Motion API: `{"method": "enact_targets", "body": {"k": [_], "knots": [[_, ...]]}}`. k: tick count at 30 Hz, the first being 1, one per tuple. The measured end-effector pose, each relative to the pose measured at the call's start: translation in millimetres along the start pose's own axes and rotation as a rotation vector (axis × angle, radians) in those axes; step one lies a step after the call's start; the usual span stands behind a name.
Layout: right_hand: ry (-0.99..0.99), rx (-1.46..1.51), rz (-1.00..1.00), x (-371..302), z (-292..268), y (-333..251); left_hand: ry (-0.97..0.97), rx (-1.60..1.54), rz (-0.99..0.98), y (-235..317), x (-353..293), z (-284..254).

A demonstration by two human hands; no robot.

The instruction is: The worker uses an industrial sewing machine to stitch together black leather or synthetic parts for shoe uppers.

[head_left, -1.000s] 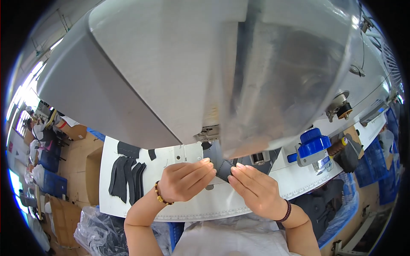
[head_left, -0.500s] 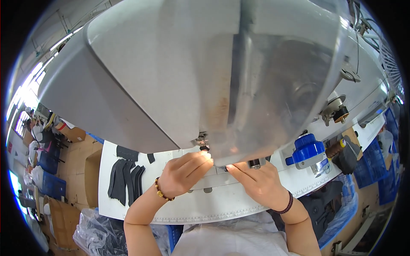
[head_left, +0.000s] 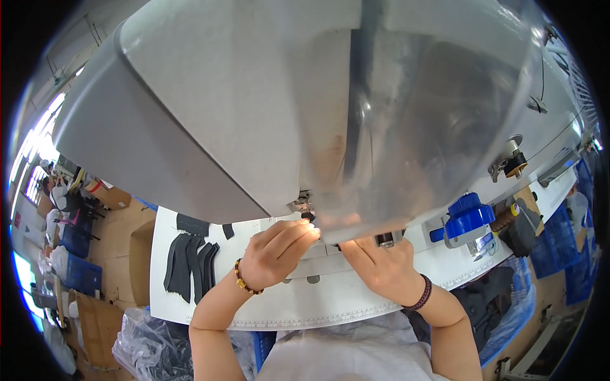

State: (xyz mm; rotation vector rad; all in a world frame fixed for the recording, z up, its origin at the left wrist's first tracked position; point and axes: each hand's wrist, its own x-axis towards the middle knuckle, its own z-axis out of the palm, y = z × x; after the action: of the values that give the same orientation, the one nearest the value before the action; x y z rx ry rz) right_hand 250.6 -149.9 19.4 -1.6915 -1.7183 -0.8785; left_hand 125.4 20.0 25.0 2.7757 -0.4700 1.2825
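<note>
While both hands work close under the big grey sewing machine head (head_left: pixel 254 114), the left hand (head_left: pixel 276 254) has its fingers curled narrow, the fingertips (head_left: pixel 311 233) pinched together right at the needle area (head_left: pixel 304 206); what they pinch is too small and too hidden to tell. A beaded bracelet (head_left: pixel 241 282) sits on that wrist. Just to the right, the right hand (head_left: pixel 381 267) lies flat and fairly wide on the white counter (head_left: pixel 305 305), fingers reaching far under the machine's edge, where a small dark piece (head_left: pixel 346 244) shows between the two hands; whether the right hand grips it cannot be told. A dark braided band (head_left: pixel 424 293) circles the right wrist.

Further left on the counter lies a fanned stack of dark cut pieces (head_left: pixel 189 267), with a smaller dark scrap (head_left: pixel 227 230) just beside it and another dark piece (head_left: pixel 192 223) at the far edge. A printed ruler strip (head_left: pixel 330 315) runs along the counter's near edge. To the right stands a blue thread winder (head_left: pixel 467 219), well apart from the hands. Below the near left edge sits a clear plastic bag (head_left: pixel 149 343) of dark material.
</note>
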Motion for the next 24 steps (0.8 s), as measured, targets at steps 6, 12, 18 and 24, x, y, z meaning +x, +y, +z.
{"method": "enact_targets", "body": {"k": [6,12,18,24], "knots": [[0.052,-0.082,-0.019,1,7,3,-0.083,0.005,0.081,-5,-3,-1],[0.029,-0.085,-0.014,1,5,1,-0.136,-0.041,0.075,-3,4,-10],[0.007,-0.035,0.010,2,1,1,-0.113,-0.015,0.102,-7,4,-9],[-0.046,0.086,0.038,0,-16,-4,-0.050,0.006,0.156,-9,4,-9]]}}
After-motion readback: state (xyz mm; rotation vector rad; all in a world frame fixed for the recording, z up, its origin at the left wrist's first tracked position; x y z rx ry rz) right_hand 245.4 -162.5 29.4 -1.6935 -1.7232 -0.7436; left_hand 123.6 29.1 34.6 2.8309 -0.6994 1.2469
